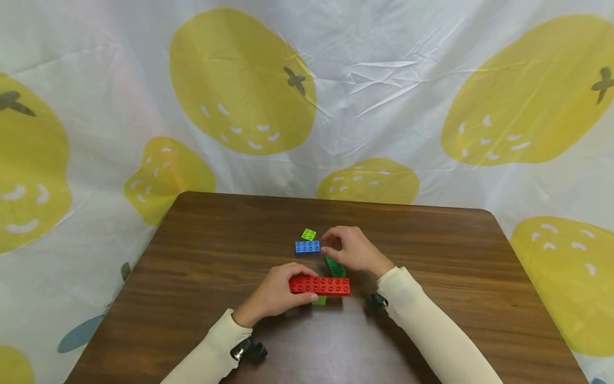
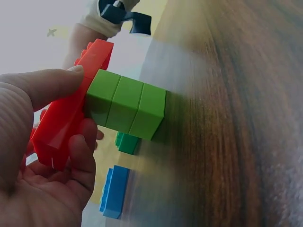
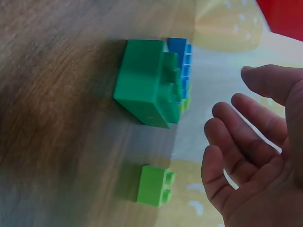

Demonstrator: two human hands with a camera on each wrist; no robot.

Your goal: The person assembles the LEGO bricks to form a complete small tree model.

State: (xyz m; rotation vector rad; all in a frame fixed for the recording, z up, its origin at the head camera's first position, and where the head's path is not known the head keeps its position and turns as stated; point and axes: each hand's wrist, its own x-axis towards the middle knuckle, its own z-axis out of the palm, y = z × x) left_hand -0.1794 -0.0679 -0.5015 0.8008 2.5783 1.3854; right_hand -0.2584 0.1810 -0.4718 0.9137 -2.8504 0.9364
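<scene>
My left hand (image 1: 280, 290) grips a row of two red bricks (image 1: 331, 287) placed end to end, thumb on the near side and fingers on the far side. Beneath the row stands a column of three light green bricks (image 2: 125, 104), its lower end at the tabletop. Above and beside a dark green brick (image 1: 335, 267), my right hand (image 1: 352, 249) hovers with loosely bent fingers and holds nothing. That brick lies studs up, apart from the fingers in the right wrist view (image 3: 142, 71).
A blue brick (image 1: 307, 247) lies left of my right fingertips. Just behind it is a small lime green brick (image 1: 308, 234). All rest on a brown wooden table (image 1: 431, 240), and a white curtain (image 1: 384, 90) with yellow fruit prints hangs behind its far edge.
</scene>
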